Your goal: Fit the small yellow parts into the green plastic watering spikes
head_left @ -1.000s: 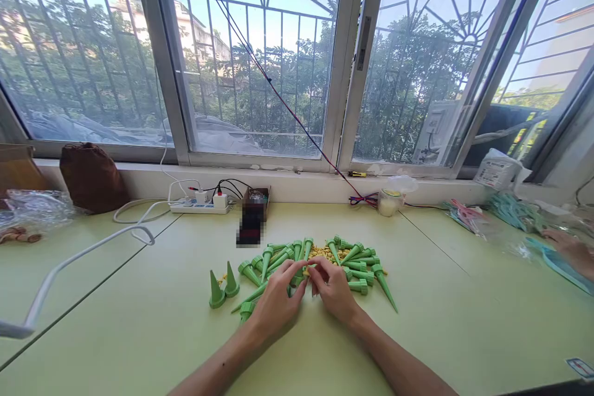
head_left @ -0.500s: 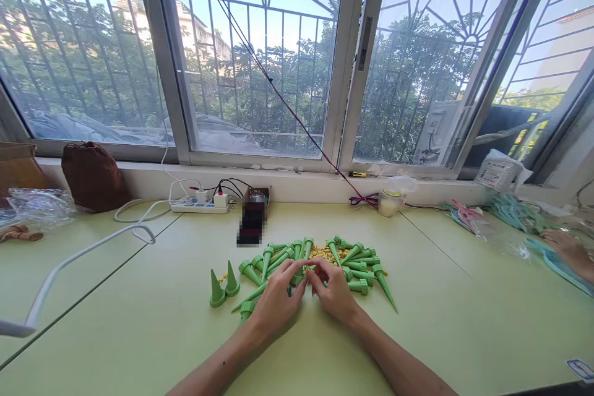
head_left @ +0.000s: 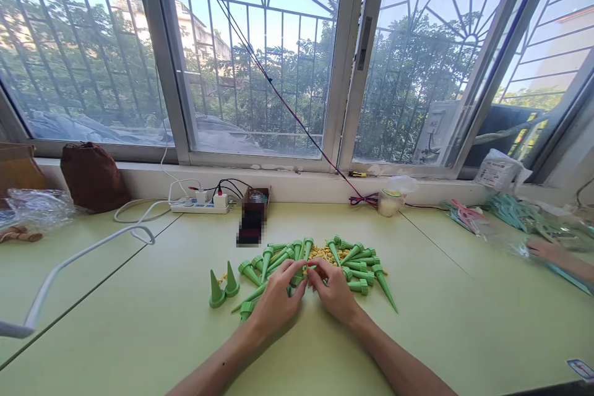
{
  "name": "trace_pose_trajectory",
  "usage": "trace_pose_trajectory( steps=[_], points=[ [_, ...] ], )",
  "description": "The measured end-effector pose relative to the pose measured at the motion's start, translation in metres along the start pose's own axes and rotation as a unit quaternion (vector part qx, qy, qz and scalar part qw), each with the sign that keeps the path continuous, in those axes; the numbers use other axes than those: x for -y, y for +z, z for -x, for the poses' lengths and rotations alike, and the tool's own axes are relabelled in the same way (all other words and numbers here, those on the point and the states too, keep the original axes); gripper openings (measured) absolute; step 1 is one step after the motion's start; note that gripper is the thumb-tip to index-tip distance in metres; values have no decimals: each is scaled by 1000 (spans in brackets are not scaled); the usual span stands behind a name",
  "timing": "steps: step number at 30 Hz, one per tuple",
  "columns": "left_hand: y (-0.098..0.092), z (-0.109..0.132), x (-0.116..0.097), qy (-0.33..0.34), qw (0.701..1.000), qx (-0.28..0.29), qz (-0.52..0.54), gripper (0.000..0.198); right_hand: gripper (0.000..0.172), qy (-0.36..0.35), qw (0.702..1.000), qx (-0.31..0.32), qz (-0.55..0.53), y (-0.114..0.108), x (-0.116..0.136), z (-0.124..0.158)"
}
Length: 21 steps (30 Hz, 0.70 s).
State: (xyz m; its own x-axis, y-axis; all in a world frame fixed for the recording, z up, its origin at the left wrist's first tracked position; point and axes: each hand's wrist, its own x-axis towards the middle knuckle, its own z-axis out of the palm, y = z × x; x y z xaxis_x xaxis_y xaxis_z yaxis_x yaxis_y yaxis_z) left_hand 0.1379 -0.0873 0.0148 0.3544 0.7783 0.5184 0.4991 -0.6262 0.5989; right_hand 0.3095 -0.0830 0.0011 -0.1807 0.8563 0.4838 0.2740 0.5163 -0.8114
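My left hand (head_left: 279, 292) and my right hand (head_left: 333, 289) meet fingertip to fingertip, both closed in a pinch. Between them shows a small yellow piece (head_left: 305, 271), mostly hidden by the fingers. Around and behind my hands lie several green plastic cone spikes with ridged caps, such as a long one (head_left: 384, 288) by my right hand and a capped one (head_left: 247, 309) beside my left wrist. A heap of small yellow pieces (head_left: 325, 252) sits just beyond my fingers. Two green cones (head_left: 216, 291) stand point up to the left.
A white bent rod (head_left: 51, 281) reaches in from the left. Along the window wall are a brown bag (head_left: 93, 176), a power strip (head_left: 199, 205), a small box (head_left: 257, 198) and a jar (head_left: 390, 203). At right, another person's hand (head_left: 545, 250) is near teal straps (head_left: 515, 213).
My hands stay in nearly the same place, still pinched together. The other person's hand at the right has shifted left and slightly down, over the teal strap.
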Motion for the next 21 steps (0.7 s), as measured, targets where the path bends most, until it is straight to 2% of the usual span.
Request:
trace_pose_trajectory(
  steps=[9,16,21],
  points=[
    [1,0,1,6,1000,1,6,32,23,-10,1000,-18,2,-1,1,0],
    [2,0,3,4,1000,13,2,34,26,-4,1000,-23,18,0,-2,0],
    [1,1,1,7,1000,15,2,30,31,14,1000,-18,-8,1,-5,0]
  ],
)
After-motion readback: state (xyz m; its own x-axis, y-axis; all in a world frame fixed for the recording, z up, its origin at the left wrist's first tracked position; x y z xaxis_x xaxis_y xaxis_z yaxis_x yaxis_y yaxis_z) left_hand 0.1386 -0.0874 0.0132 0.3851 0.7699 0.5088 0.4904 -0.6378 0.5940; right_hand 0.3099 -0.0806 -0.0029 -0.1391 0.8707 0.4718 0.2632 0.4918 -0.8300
